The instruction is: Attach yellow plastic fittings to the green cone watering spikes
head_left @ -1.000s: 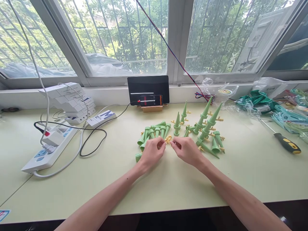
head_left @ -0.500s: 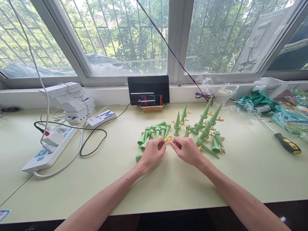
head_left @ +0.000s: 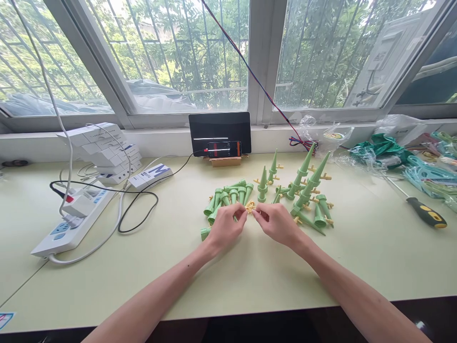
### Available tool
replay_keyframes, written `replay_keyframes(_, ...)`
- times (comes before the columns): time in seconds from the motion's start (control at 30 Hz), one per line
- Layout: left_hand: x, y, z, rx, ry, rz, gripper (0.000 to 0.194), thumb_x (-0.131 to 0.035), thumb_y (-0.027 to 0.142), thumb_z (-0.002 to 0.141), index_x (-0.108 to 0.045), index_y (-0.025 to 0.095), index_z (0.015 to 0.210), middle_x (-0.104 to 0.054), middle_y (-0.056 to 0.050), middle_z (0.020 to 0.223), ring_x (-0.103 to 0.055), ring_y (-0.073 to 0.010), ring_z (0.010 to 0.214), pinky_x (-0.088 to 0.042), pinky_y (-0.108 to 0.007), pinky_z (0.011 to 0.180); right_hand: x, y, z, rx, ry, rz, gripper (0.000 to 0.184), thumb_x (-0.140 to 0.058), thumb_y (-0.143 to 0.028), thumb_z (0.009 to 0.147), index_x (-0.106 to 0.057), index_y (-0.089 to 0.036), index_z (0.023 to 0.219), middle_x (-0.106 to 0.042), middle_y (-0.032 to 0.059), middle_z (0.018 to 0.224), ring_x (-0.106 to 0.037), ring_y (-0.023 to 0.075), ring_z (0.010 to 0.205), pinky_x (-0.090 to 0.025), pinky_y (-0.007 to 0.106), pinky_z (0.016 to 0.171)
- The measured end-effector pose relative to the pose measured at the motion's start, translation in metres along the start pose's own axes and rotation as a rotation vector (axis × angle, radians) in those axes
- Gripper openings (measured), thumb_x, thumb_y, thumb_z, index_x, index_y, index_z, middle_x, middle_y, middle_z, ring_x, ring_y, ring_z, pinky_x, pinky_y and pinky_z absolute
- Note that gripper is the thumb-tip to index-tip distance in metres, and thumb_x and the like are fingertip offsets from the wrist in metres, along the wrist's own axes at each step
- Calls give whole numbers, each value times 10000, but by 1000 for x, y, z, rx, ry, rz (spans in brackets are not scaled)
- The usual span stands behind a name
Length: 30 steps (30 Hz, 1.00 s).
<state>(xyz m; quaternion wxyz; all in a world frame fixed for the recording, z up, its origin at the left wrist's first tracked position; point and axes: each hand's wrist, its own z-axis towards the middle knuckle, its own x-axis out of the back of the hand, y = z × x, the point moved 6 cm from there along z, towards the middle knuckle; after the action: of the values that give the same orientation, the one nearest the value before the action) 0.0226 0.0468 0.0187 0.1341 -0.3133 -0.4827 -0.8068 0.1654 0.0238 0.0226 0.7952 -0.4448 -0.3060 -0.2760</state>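
Observation:
My left hand (head_left: pixel 228 223) is closed in a pinch over the table, its fingertips at the near left edge of a small pile of yellow plastic valve parts (head_left: pixel 250 206). Facing it across a narrow gap, my right hand (head_left: pixel 279 222) is also pinched, with its fingertips at the pile's right side. Whatever either pinch holds is too small to make out. Green plastic watering spikes (head_left: pixel 233 195) lie bunched behind and beside my left hand. Beyond my right hand, several green spikes fitted with yellow valves (head_left: pixel 310 188) stand upright or lie down.
A phone (head_left: pixel 224 149) leans on a small cardboard stand before a black tablet (head_left: pixel 219 128). At left are a power strip (head_left: pixel 74 233), cables and stacked white boxes (head_left: pixel 107 147). A screwdriver (head_left: pixel 426 213) and plastic-wrapped items (head_left: pixel 382 151) lie at right.

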Motion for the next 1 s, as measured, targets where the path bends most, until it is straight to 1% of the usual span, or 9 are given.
replay_keyframes(0.23, -2, 0, -1, -10, -2, 0, 198, -527, 270, 915, -631, 182, 772, -642, 15, 701, -558, -110, 645, -423, -235, 632, -2, 2, 0, -9, -15, 10, 316, -474, -253, 937, -370, -202, 643, -398, -49, 543, -316, 105, 508, -242, 240, 518)
replay_keyframes(0.43, 0, 4, -2, -32, 19, -2, 184, -535, 262, 913, -627, 184, 773, -636, 19, 693, -540, -108, 632, -424, -235, 633, -2, 2, 0, -17, -29, 28, 260, -469, -256, 950, -490, -197, 698, -455, -42, 561, -371, 110, 517, -267, 243, 533)
replay_keyframes(0.67, 7, 10, -2, -74, 111, -16, 148, -551, 238, 899, -619, 188, 777, -642, 24, 699, -534, -104, 625, -447, -233, 649, 0, 1, 0, -32, -34, 63, 219, -467, -257, 957, -545, -196, 762, -447, -47, 558, -372, 112, 509, -278, 242, 534)
replay_keyframes(0.8, 11, 15, -2, -100, 165, -22, 137, -561, 225, 891, -622, 187, 774, -650, 24, 699, -545, -99, 613, -450, -225, 631, -1, 0, 0, -29, -35, 73, 196, -469, -255, 955, -567, -194, 798, -469, -41, 574, -383, 113, 516, -291, 239, 542)
replay_keyframes(1.0, 17, 21, -5, -128, 232, -58, 133, -576, 220, 888, -634, 187, 772, -654, 14, 692, -552, -104, 618, -464, -227, 631, -1, 1, 0, -40, -39, 91, 178, -465, -257, 952, -557, -196, 812, -475, -43, 573, -382, 112, 516, -300, 234, 543)
